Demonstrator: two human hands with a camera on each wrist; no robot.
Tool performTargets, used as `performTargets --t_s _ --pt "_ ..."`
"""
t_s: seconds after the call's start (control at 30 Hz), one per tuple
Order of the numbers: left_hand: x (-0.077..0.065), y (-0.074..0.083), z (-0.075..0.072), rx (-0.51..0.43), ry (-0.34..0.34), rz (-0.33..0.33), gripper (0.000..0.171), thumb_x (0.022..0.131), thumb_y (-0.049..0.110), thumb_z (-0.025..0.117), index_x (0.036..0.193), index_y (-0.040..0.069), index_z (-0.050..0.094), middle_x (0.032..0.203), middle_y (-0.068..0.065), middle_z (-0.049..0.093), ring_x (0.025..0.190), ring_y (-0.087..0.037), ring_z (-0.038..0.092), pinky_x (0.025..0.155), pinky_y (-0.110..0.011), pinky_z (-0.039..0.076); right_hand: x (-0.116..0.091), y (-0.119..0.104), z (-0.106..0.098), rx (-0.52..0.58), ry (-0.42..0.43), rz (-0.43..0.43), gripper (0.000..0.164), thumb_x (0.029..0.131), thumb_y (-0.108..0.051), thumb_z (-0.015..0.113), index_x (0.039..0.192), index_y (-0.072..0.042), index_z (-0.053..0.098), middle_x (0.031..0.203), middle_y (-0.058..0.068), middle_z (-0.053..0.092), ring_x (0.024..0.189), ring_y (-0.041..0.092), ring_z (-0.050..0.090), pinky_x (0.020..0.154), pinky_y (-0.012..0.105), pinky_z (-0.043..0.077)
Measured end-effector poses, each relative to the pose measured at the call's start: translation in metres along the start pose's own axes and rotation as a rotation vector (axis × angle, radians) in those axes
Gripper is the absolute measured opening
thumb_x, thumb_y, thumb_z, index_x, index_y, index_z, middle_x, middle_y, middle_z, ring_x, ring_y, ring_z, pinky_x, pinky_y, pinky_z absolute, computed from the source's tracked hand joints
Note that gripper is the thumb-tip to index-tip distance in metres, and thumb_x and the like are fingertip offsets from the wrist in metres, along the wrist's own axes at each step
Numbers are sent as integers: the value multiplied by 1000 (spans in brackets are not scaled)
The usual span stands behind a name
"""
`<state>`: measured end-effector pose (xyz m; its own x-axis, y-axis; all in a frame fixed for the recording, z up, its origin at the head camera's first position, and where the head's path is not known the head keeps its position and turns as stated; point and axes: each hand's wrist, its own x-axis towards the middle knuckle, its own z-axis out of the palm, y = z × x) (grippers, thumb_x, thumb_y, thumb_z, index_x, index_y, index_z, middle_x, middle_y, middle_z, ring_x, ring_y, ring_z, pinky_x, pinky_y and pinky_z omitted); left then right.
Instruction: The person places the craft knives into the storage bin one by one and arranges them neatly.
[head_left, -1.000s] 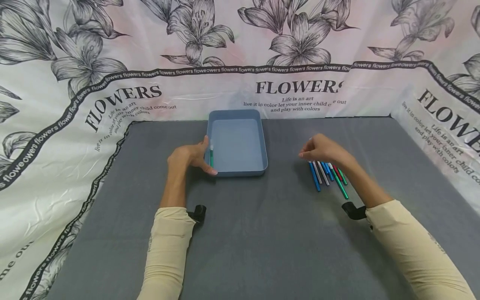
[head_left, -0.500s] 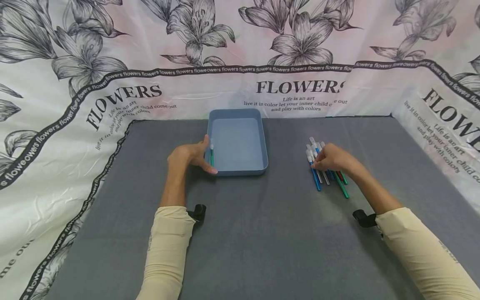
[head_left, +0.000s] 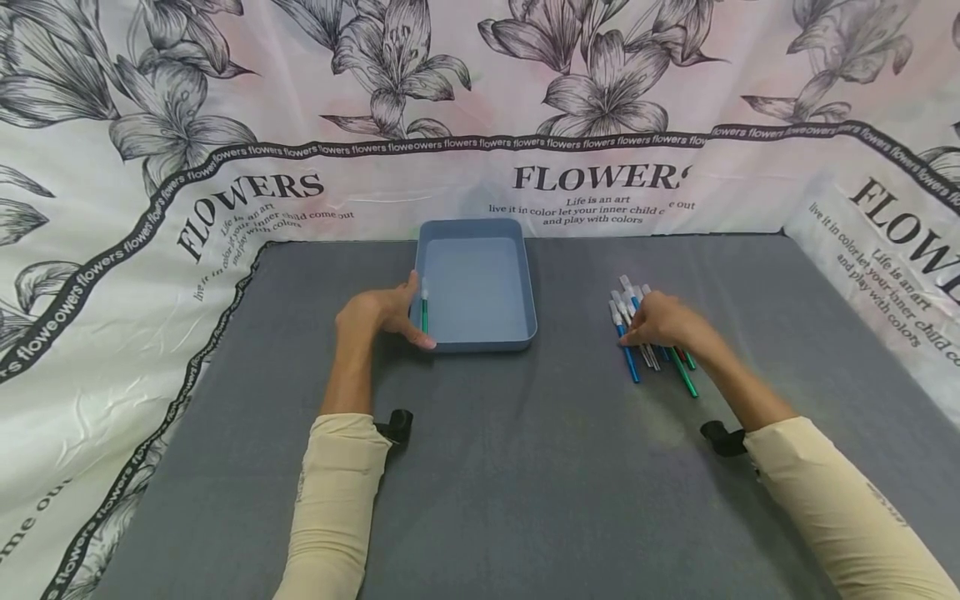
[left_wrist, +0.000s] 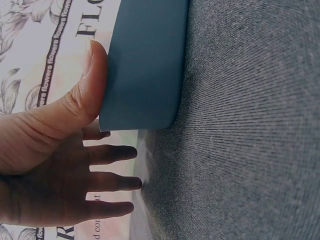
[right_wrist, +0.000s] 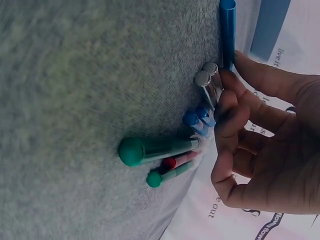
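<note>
My left hand rests at the near left corner of a blue-grey rectangular tray. Its thumb touches the tray's near side, while the fingers extend straight along the left side. Inside the tray, a slim green pen-shaped tool with a pale cap lies by the left wall. On the right, my right hand pinches a slim blue pen-shaped tool between thumb and forefinger. Several similar tools lie beside it, among them silver, green and red ones, partly hidden by the hand in the head view.
A dark grey cloth covers the table. Behind and to the left hangs a white sheet with printed flowers and lettering. Grey cloth lies between the tray and the group of tools.
My right hand has come down and nearer onto the group of tools and now pinches the blue one at its left edge, which has shifted slightly left. The left hand and tray stay put.
</note>
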<state>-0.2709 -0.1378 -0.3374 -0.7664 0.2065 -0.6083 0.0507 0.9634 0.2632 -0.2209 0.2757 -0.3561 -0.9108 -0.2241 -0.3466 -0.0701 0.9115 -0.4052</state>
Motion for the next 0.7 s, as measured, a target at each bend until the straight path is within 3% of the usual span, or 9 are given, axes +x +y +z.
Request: performTargets --t_s 0.13,0.3,0.43,0.6,0.67,0.7 --pt "0 0 0 -4 -3 -2 134 88 54 81 165 21 -24 178 -7 -10 166 -36 -1 130 -64 14 -2 -1 2 19 11 4 35 95 -18 75 63 -4 72 51 -10 27 53 7 18 54 26 24" --pt "0 1 0 -8 -1 -1 135 88 53 81 165 20 -24 178 -8 -10 166 -35 -1 130 -64 13 -4 -1 4 41 28 8 50 95 -17 75 50 -16 53 49 -11 25 52 7 17 52 25 24" --pt "-1 1 1 -15 -4 -5 135 88 53 81 165 21 -24 178 -7 -10 166 -35 -2 130 -64 13 -4 -1 5 58 40 10 58 94 -16 75 47 -21 42 48 -12 22 51 6 15 51 25 22" --pt "-2 0 2 -34 -3 -20 135 87 55 82 165 25 -24 178 -4 -10 166 -37 -2 128 -68 14 -3 -1 7 73 45 16 53 93 -15 75 47 -18 48 49 -11 22 51 6 15 51 25 21" --pt "-2 0 2 -41 -1 -22 135 87 55 82 165 26 -24 178 -3 -10 166 -38 -2 128 -68 14 -2 -2 7 81 50 20 50 93 -15 74 48 -14 52 53 -11 36 51 7 15 51 25 22" --pt "-2 0 2 -43 0 -20 135 87 54 82 165 25 -24 178 -4 -10 166 -38 -2 128 -68 14 -1 -2 7 88 51 27 49 94 -15 74 49 -14 53 55 -9 37 52 7 15 51 25 22"
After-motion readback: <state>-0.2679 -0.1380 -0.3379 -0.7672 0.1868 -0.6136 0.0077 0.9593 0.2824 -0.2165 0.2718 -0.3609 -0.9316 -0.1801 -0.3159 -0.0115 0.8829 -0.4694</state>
